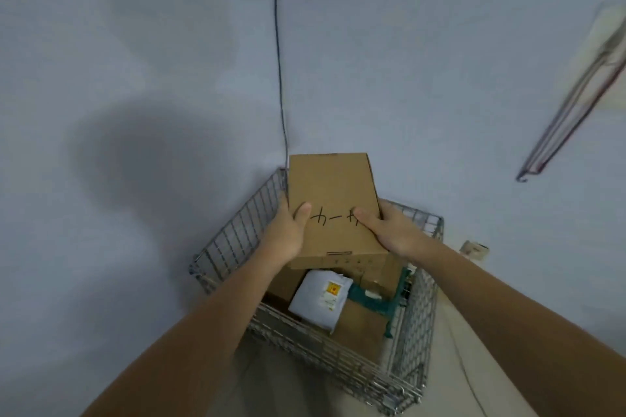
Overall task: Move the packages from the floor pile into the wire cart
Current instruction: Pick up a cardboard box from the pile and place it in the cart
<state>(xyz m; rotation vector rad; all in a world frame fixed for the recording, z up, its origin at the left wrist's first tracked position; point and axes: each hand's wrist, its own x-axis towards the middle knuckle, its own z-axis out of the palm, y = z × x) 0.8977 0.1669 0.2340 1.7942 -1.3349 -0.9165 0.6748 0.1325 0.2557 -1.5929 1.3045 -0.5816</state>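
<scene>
A brown cardboard box (pixel 333 193) with black handwriting on top is held over the wire cart (pixel 342 354). My left hand (pixel 291 230) grips its left edge, thumb on the top face. My right hand (pixel 389 225) grips its right edge, thumb likewise on top. The box tilts up toward the wall above the cart's far half. Inside the cart lie a white mailer bag (pixel 320 300) with a yellow label, other brown boxes (pixel 359 327) and a teal-taped parcel (pixel 376 300).
The cart stands against a pale wall (pixel 135 61) in a corner. A black cable (pixel 278 61) runs down the wall to the cart. A red-and-grey wire frame (pixel 572 101) hangs on the right wall. A small wall outlet (pixel 474 249) sits right of the cart.
</scene>
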